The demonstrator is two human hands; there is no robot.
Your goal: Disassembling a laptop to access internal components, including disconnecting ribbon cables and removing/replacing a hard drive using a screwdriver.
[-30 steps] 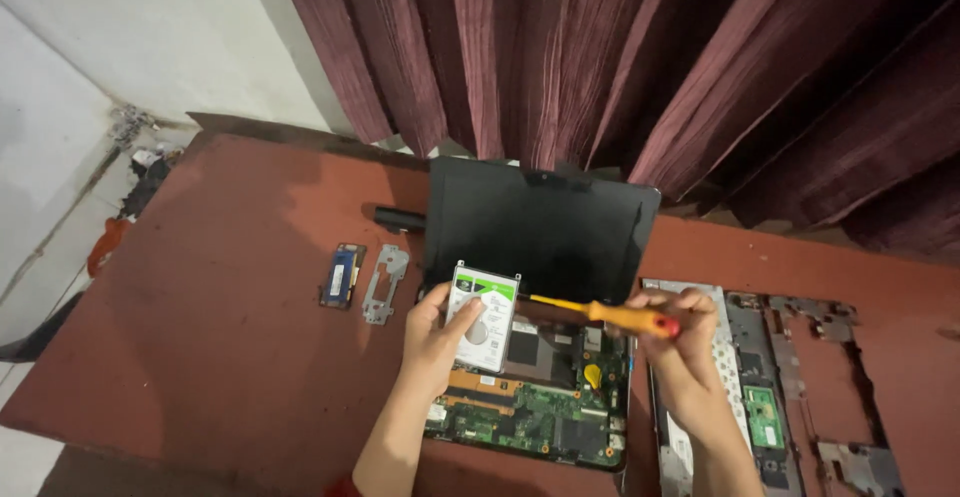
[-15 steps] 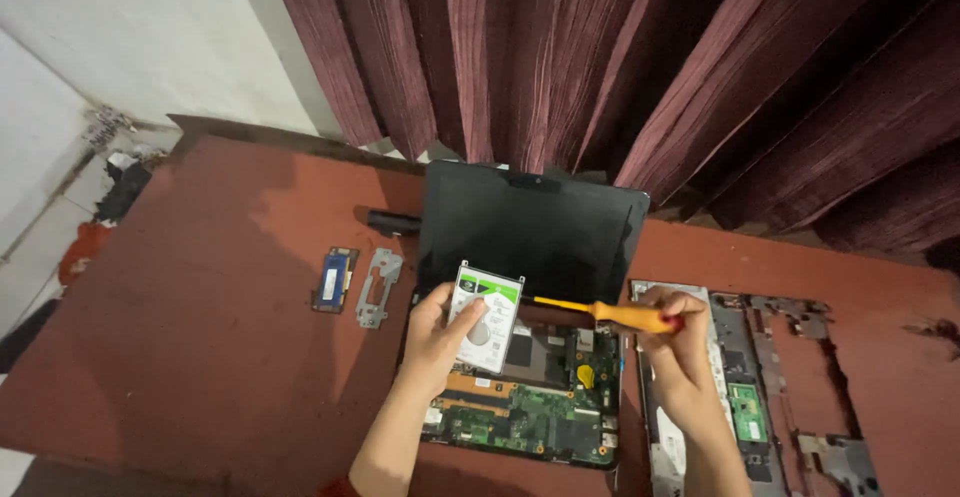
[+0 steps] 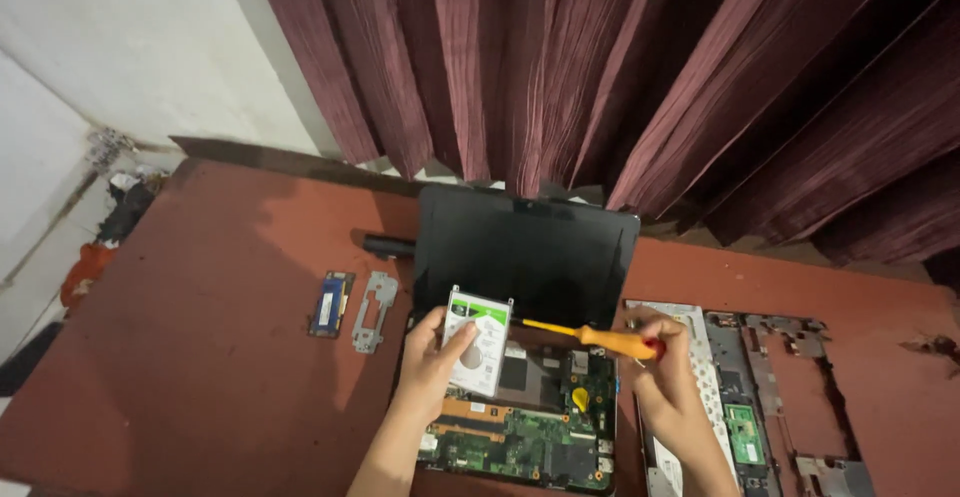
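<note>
— What have the hands got?

— The left hand [image 3: 432, 362] grips one hard drive [image 3: 477, 342], tilted up over the opened laptop [image 3: 520, 397]. The right hand [image 3: 660, 372] is closed round one orange-handled screwdriver [image 3: 590, 337], tip at the drive's edge.

— Doing it right?

— I'd say steady the drive and keep the tip square in the screw, clear of the green board.

— And around them?

— On the surface [image 3: 200, 357]: one memory stick [image 3: 330, 304], one metal bracket [image 3: 373, 310], one stripped casing [image 3: 770, 397].

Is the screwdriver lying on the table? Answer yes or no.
No: the right hand holds the orange-handled screwdriver above the open laptop.
</note>
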